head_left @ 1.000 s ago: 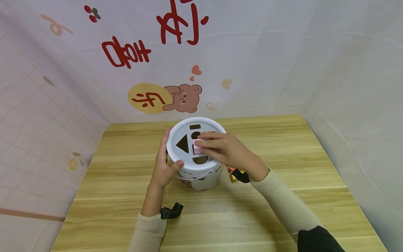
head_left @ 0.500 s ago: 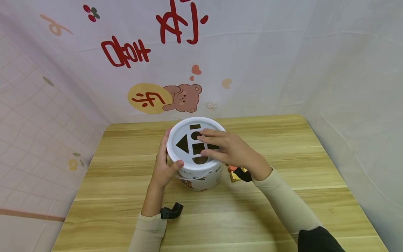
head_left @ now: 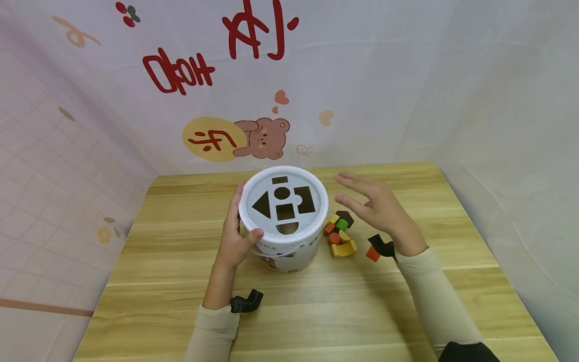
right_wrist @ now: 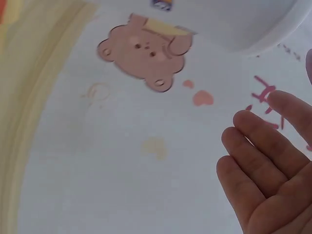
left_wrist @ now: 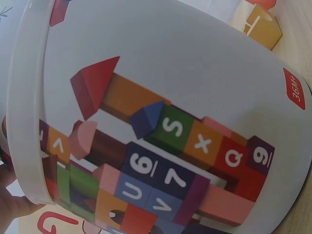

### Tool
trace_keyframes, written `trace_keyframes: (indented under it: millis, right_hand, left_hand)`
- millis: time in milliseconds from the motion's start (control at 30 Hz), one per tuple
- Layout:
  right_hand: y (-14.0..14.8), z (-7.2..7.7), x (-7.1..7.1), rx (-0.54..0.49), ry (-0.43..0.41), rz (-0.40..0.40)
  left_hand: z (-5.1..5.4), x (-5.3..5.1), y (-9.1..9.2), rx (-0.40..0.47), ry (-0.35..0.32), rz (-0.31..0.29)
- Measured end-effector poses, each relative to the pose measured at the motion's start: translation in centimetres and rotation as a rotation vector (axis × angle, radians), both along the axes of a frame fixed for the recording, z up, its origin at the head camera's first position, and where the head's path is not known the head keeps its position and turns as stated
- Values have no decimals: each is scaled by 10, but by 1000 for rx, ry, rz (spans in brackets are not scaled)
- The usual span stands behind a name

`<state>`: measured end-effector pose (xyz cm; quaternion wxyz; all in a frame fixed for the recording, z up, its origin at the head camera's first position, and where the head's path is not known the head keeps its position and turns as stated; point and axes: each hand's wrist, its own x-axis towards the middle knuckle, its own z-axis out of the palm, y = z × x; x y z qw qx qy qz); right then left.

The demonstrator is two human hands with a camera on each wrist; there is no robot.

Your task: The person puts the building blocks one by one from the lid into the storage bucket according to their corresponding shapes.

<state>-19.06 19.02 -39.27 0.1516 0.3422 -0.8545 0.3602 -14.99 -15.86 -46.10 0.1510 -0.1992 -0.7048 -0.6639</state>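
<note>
A white bucket (head_left: 289, 256) stands upright on the table, its lid (head_left: 312, 226) cut with several shaped holes. My left hand (head_left: 235, 241) holds the lid's left edge, thumb at the front and fingers around the far side; in the left wrist view the bucket's printed side (left_wrist: 161, 146) fills most of the picture. Right of the bucket, my right hand (head_left: 380, 206) hovers with fingers extended, holding nothing; the right wrist view also shows this hand (right_wrist: 273, 180) empty. Below and left of it lies a group of coloured blocks, among them a yellow arch (head_left: 344, 250) and a green block (head_left: 342, 224).
A red-orange block (head_left: 373, 254) lies apart from the group, partly behind the black wrist mount (head_left: 382, 246). The wooden table (head_left: 316, 317) extends around the bucket. Behind it hangs a white printed cloth (head_left: 371, 100), and more cloth stands at both sides.
The pink block that my right hand held over the square hole is gone from view. My right hand has moved right, off the lid, uncovering its holes and the blocks. My left hand stays on the lid.
</note>
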Motion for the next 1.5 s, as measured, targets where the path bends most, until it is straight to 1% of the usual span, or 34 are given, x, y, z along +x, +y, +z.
trace_keyframes:
  millis: [100, 200, 333, 467, 667, 867, 1033, 1167, 1267, 1400, 1500]
  right_hand:
    - [15, -12, 0, 15, 29, -26]
    - [28, -24, 2, 32, 35, -59]
    - [40, -37, 7, 40, 10, -92]
    - [45, -47, 8, 37, -32, -88]
    - [45, -65, 10, 31, -89, -75]
    - [41, -84, 13, 49, -141, -56]
    - [38, -98, 14, 59, -197, -62]
    - [35, -109, 14, 68, -228, -52]
    - [33, -115, 15, 92, -260, -55]
    - [29, -121, 17, 160, -308, -79]
    - [26, -124, 17, 212, -317, -84]
  left_hand:
    - [0, -1, -1, -1, 5, 5]
    - [-1, -1, -2, -2, 4, 5]
    - [-1, 0, -3, 1, 2, 7]
    - [0, 0, -4, 6, 5, 7]
    - [1, -1, -3, 5, 5, 7]
    - [2, -2, -2, 2, 7, 6]
    - [1, -2, -2, -4, 6, 5]
    - [0, -1, -2, -5, 3, 2]
    - [0, -1, -2, -7, 3, 3]
    - [0, -1, -2, -11, 6, 4]
    - [0, 0, -1, -11, 9, 3]
